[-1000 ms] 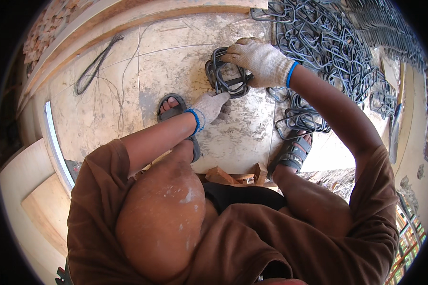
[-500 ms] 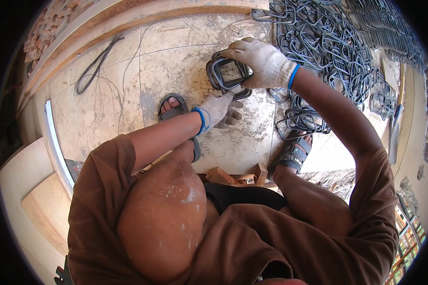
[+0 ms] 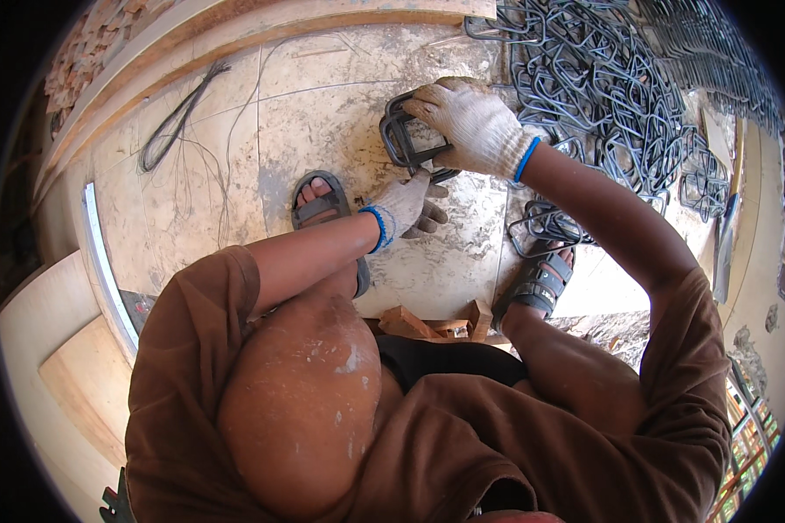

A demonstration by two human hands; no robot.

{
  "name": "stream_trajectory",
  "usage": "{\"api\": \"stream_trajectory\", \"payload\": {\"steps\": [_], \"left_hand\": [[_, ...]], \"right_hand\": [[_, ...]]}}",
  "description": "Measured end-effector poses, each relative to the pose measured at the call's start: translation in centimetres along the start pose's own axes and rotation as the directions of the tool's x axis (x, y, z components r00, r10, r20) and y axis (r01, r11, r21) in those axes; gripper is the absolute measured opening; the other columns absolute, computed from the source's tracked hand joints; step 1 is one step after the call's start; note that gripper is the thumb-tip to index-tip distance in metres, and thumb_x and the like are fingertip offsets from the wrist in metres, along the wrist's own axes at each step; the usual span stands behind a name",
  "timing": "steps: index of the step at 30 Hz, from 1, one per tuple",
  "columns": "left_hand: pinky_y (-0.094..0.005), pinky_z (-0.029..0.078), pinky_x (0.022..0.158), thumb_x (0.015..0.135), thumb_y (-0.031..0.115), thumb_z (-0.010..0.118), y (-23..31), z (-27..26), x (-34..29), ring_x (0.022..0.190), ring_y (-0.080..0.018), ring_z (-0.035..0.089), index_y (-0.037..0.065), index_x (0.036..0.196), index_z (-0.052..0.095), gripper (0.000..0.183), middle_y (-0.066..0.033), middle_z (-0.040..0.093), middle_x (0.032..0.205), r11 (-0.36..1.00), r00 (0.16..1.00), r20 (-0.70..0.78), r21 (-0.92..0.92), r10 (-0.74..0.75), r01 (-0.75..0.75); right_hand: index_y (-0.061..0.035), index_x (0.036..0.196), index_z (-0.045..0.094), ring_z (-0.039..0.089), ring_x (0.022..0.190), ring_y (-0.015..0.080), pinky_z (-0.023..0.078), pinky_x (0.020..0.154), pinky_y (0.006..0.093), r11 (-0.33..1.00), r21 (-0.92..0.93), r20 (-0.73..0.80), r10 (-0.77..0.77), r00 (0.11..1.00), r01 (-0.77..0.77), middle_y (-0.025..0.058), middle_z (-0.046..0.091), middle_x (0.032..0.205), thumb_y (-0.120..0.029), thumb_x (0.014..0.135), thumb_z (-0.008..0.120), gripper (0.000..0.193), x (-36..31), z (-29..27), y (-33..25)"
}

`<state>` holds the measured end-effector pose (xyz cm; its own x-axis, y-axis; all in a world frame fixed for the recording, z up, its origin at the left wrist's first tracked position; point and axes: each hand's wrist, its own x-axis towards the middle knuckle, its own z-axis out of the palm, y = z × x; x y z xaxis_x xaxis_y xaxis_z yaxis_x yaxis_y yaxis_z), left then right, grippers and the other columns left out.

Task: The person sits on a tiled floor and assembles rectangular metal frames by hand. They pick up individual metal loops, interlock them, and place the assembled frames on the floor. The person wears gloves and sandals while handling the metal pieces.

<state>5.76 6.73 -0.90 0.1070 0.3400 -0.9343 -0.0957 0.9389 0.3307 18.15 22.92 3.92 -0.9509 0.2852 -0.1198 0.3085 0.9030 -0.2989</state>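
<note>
A small stack of square bent steel stirrups stands over the tiled floor in front of me. My right hand, in a whitish work glove with a blue cuff, is closed over the stack's right side. The palm and fingers hide part of the bars. Just below, my left hand, gloved the same way, reaches in with its thumb at the lower edge of the stack. Its other fingers are apart and point right, not wrapped round the bars.
A large heap of loose stirrups spreads at the far right, with more in rows behind. Thin wire lies on the floor at left. A long timber beam borders the far side. Wood offcuts lie between my sandalled feet.
My right hand has shifted slightly down and left over the stirrups, covering more of them. The left hand has moved a little right and stays below the stack.
</note>
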Motion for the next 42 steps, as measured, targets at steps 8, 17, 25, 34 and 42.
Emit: {"api": "stream_trajectory", "payload": {"steps": [8, 17, 25, 34, 42], "left_hand": [[-0.0233, 0.054, 0.052, 0.114, 0.063, 0.033, -0.4, -0.6, 0.4, 0.065, -0.0091, 0.07, 0.012, 0.139, 0.071, 0.069, -0.0043, 0.08, 0.094, 0.998, 0.999, 0.017, 0.047, 0.045, -0.046], [-0.023, 0.056, 0.057, 0.114, 0.054, 0.044, -1.3, -1.0, 0.9, 0.073, -0.0117, 0.074, 0.008, 0.136, 0.07, 0.058, -0.0066, 0.078, 0.101, 0.989, 0.987, 0.061, -0.028, 0.149, -0.148], [-0.0254, 0.057, 0.058, 0.114, 0.052, 0.046, -1.5, -1.4, 1.3, 0.075, -0.0149, 0.074, 0.004, 0.132, 0.071, 0.056, -0.0083, 0.078, 0.101, 0.986, 0.984, 0.062, -0.019, 0.167, -0.166], [-0.0322, 0.058, 0.065, 0.111, 0.053, 0.05, -1.0, -1.6, 1.2, 0.078, -0.0185, 0.074, 0.003, 0.13, 0.07, 0.057, -0.0093, 0.077, 0.101, 0.984, 0.984, 0.063, 0.055, 0.167, -0.171], [-0.0301, 0.057, 0.076, 0.103, 0.071, 0.056, -1.0, -3.6, -0.3, 0.085, -0.0155, 0.072, 0.002, 0.138, 0.066, 0.078, -0.0087, 0.074, 0.109, 0.987, 0.993, 0.074, 0.123, 0.095, -0.103]], "right_hand": [[-0.0097, 0.158, 0.05, 0.052, 0.146, 0.0374, 0.047, 0.119, 0.0461, 0.975, 0.147, -0.148, 0.187, 0.971, -0.165, 0.0168, 0.053, 0.157, -0.035, 0.076, 0.094, 0.096, -2.1, 0.3, 1.3], [-0.0034, 0.148, 0.062, 0.077, 0.107, 0.0317, 0.059, 0.096, 0.0408, 0.566, 0.708, -0.119, 0.685, 0.719, -0.422, 0.0192, 0.077, 0.121, -0.036, 0.103, 0.07, 0.056, -6.5, 4.8, 2.5], [-0.0069, 0.126, 0.078, 0.078, 0.097, 0.0366, 0.06, 0.086, 0.0426, 0.643, 0.61, -0.179, 0.68, 0.711, -0.462, 0.0198, 0.08, 0.102, -0.034, 0.1, 0.071, 0.038, -5.5, 4.1, 0.9], [-0.0074, 0.123, 0.079, 0.077, 0.093, 0.04, 0.06, 0.086, 0.0453, 0.667, 0.579, -0.159, 0.657, 0.737, -0.47, 0.0227, 0.079, 0.099, -0.042, 0.098, 0.072, 0.044, -5.4, 4.4, 1.9], [-0.0025, 0.134, 0.071, 0.077, 0.099, 0.0377, 0.061, 0.087, 0.0463, 0.74, 0.418, -0.098, 0.614, 0.784, -0.527, 0.021, 0.079, 0.11, -0.056, 0.094, 0.075, 0.067, -4.4, 2.7, 0.7]]}}
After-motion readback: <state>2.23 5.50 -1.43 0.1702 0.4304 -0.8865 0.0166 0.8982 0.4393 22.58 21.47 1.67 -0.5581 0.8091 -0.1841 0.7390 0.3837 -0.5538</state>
